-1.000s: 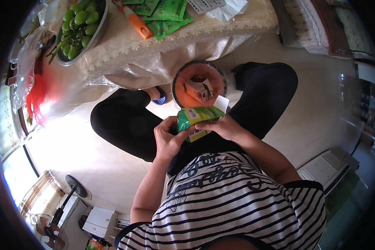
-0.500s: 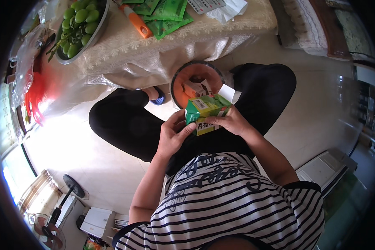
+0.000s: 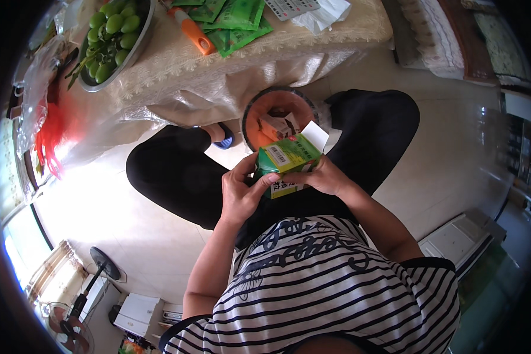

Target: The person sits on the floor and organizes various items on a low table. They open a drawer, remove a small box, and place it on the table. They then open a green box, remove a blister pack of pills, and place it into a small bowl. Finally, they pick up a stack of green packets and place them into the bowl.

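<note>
A green and yellow medicine box (image 3: 289, 154) is held between both hands above my lap. Its white end flap (image 3: 315, 137) stands out at the far right end. My left hand (image 3: 242, 187) closes round the green left end, thumb on the near side. My right hand (image 3: 327, 175) grips the right end, its thumb lying along the near side; its other fingers are hidden behind the box. Beyond the box sits an orange waste bin (image 3: 254, 121) with torn packaging inside.
On the cloth-covered table (image 3: 153, 76) ahead lie green sachets (image 3: 240, 35), an orange-handled tool (image 3: 196, 36), a blister pack (image 3: 290, 7), crumpled white tissue (image 3: 323, 16) and a metal bowl (image 3: 137, 52) of green fruit. A fan (image 3: 76, 318) stands behind at left.
Both hands have tilted the box, lowering its left end slightly toward me. More of its top face and the white flap now shows. The table things have not moved.
</note>
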`<action>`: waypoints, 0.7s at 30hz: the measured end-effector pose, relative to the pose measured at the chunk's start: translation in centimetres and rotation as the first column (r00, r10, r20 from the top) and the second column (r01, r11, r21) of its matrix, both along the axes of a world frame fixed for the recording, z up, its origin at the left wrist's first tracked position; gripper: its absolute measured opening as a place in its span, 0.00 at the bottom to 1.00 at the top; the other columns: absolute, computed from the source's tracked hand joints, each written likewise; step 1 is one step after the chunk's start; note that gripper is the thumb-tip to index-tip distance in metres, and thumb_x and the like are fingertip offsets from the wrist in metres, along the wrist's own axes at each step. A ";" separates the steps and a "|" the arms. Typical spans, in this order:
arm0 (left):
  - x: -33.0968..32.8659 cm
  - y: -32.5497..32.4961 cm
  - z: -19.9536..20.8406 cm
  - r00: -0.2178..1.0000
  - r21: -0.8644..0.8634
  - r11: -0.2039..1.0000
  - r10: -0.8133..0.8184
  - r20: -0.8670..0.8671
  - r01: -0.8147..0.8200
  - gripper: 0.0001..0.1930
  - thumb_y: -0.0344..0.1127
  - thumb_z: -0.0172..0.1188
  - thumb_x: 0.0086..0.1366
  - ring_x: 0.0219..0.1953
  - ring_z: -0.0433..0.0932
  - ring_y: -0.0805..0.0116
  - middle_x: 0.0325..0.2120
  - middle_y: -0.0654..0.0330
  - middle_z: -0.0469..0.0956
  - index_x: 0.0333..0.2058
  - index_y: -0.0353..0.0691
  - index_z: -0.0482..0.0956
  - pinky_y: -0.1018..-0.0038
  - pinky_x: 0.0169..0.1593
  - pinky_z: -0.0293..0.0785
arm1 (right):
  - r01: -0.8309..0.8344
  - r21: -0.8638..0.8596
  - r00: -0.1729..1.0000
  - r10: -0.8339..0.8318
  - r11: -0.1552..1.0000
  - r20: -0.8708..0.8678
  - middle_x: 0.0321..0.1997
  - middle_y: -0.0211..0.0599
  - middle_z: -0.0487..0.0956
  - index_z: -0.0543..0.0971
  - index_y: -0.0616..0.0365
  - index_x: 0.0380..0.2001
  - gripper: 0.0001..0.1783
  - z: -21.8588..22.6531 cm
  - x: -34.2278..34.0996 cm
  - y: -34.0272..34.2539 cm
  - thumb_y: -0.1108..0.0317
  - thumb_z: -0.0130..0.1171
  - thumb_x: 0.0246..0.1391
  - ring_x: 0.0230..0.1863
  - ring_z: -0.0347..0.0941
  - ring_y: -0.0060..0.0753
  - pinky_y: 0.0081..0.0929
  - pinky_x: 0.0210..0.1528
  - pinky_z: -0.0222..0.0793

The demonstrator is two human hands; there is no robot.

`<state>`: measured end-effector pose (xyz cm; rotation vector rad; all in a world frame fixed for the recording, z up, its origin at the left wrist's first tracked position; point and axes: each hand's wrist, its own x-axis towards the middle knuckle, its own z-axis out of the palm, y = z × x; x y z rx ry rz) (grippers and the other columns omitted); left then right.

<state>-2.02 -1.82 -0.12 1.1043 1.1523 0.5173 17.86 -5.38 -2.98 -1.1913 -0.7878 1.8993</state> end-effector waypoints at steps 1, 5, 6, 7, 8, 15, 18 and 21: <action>0.0 0.1 0.0 0.999 0.013 1.000 -0.009 -0.036 0.009 0.27 0.34 0.66 0.55 0.43 0.74 0.72 0.41 0.54 0.77 0.50 0.26 0.68 0.75 0.50 0.68 | 0.030 -0.012 1.000 -0.030 0.999 0.000 0.41 0.30 0.78 0.74 0.59 0.44 0.21 0.0 -0.2 0.0 0.72 0.67 0.44 0.42 0.73 0.20 0.20 0.45 0.70; 0.0 0.3 -0.5 0.998 -0.015 0.999 0.034 0.045 -0.033 0.28 0.38 0.67 0.54 0.36 0.75 0.76 0.35 0.56 0.78 0.49 0.26 0.70 0.79 0.40 0.72 | 0.157 -0.063 0.984 -0.162 0.986 -0.081 0.41 0.30 0.78 0.73 0.60 0.45 0.24 1.1 -0.6 -0.2 0.74 0.68 0.42 0.42 0.73 0.21 0.21 0.45 0.70; 0.0 0.3 -0.4 0.990 -0.060 0.997 0.046 0.132 -0.038 0.29 0.37 0.67 0.54 0.37 0.75 0.75 0.37 0.55 0.78 0.50 0.26 0.69 0.79 0.42 0.72 | 0.134 -0.071 0.984 -0.141 0.988 -0.111 0.41 0.30 0.78 0.73 0.60 0.45 0.24 0.9 -0.2 -0.1 0.75 0.68 0.42 0.42 0.73 0.22 0.21 0.46 0.70; 0.0 0.4 -0.1 0.974 -0.105 0.994 0.061 0.218 -0.039 0.30 0.37 0.67 0.54 0.39 0.74 0.75 0.39 0.55 0.77 0.51 0.26 0.68 0.78 0.44 0.71 | 0.111 -0.078 0.983 -0.121 0.991 -0.140 0.42 0.30 0.78 0.73 0.60 0.45 0.24 0.6 0.5 0.0 0.75 0.68 0.42 0.43 0.73 0.22 0.21 0.46 0.70; 0.1 0.4 0.2 0.950 -0.149 0.988 0.078 0.302 -0.034 0.31 0.37 0.67 0.54 0.41 0.74 0.74 0.41 0.54 0.76 0.52 0.26 0.67 0.78 0.46 0.71 | 0.089 -0.085 0.980 -0.102 0.992 -0.170 0.42 0.30 0.78 0.73 0.59 0.45 0.24 0.3 1.2 0.1 0.76 0.68 0.42 0.43 0.73 0.22 0.21 0.46 0.70; -1.5 0.7 0.5 0.935 -0.210 0.973 -0.017 0.353 0.097 0.25 0.33 0.59 0.60 0.47 0.74 0.67 0.45 0.50 0.74 0.53 0.27 0.66 0.73 0.52 0.68 | 0.073 -0.116 0.948 -0.105 0.991 -0.300 0.43 0.32 0.78 0.72 0.59 0.46 0.28 0.1 2.5 0.0 0.79 0.68 0.38 0.45 0.73 0.24 0.25 0.50 0.69; -1.7 0.6 0.5 0.932 -0.256 0.965 0.036 0.361 0.062 0.22 0.31 0.58 0.61 0.46 0.74 0.68 0.44 0.50 0.75 0.53 0.27 0.67 0.73 0.52 0.69 | 0.110 -0.152 0.913 -0.160 0.982 -0.374 0.44 0.33 0.78 0.72 0.59 0.47 0.28 -0.1 2.7 -0.2 0.80 0.68 0.38 0.46 0.73 0.26 0.27 0.50 0.70; -1.4 0.0 0.5 0.928 -0.169 0.985 0.028 0.371 0.038 0.23 0.29 0.59 0.60 0.47 0.74 0.69 0.44 0.51 0.76 0.53 0.28 0.68 0.73 0.51 0.70 | 0.094 -0.201 0.892 -0.172 0.975 -0.418 0.44 0.34 0.78 0.72 0.59 0.47 0.28 -0.2 2.9 -0.3 0.81 0.67 0.38 0.46 0.74 0.27 0.28 0.50 0.70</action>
